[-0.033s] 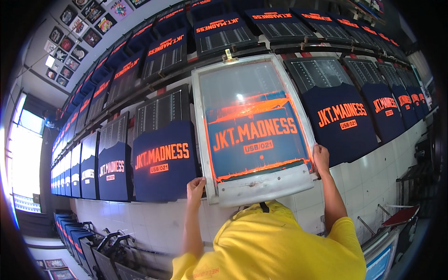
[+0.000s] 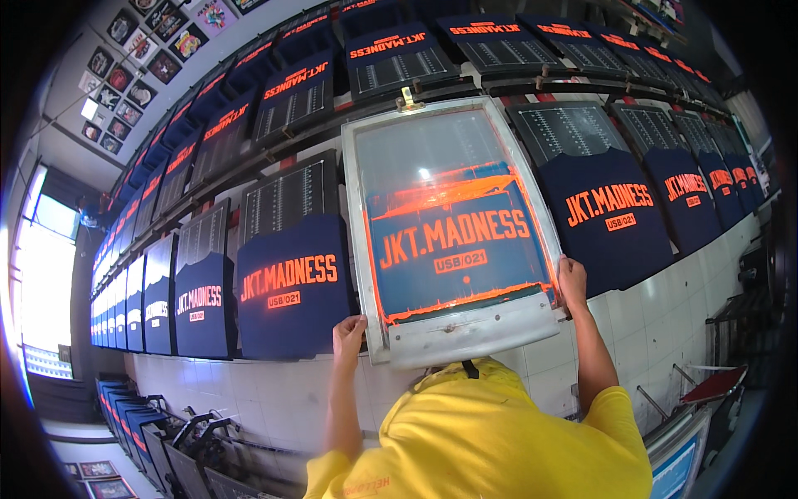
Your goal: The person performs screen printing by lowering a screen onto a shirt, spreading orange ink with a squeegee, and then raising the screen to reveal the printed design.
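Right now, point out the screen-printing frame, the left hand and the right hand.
screen-printing frame [image 2: 449,224]: head view, on the middle of its mesh.
left hand [image 2: 347,335]: head view, on the back of the hand at the frame's lower left corner.
right hand [image 2: 572,283]: head view, on the back of the hand at the frame's right edge.

One screen-printing frame [image 2: 453,229], metal-edged, orange ink on mesh. One brass clamp [image 2: 407,100] at frame top. Two hands on frame: left hand [image 2: 347,335], right hand [image 2: 572,279]. One person in yellow shirt [image 2: 499,432]. Navy printed T-shirts [image 2: 291,287] on pallets: long row, ten-plus in lower tier, far ones too small to count. Upper tier of navy boards [image 2: 391,58]: roughly ten visible. Wall pictures [image 2: 116,83]: about a dozen.
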Demonstrator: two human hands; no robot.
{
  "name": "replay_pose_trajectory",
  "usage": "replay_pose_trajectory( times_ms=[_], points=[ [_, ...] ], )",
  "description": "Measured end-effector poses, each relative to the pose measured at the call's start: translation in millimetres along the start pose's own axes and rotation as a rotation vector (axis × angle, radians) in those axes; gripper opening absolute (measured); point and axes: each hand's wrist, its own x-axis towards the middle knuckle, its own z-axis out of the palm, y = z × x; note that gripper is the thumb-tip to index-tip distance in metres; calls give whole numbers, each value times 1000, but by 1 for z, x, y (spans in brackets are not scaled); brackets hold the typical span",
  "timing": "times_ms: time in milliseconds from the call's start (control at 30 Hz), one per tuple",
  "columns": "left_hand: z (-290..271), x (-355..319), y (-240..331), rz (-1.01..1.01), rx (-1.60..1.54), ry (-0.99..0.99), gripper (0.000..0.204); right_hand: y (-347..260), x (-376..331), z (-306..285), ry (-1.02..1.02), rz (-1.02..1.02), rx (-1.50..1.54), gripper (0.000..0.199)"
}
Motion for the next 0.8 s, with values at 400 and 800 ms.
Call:
replay_pose_trajectory(
  times_ms=[400, 800],
  points=[
    [-34, -13, -7, 80, 8, 86, 38, -32, -38, -3, 34, -70, 31, 45],
    [-237, 1, -24, 116, -73, 284, 32, -158, -198, 130, -83, 17, 299, 34]
  ],
)
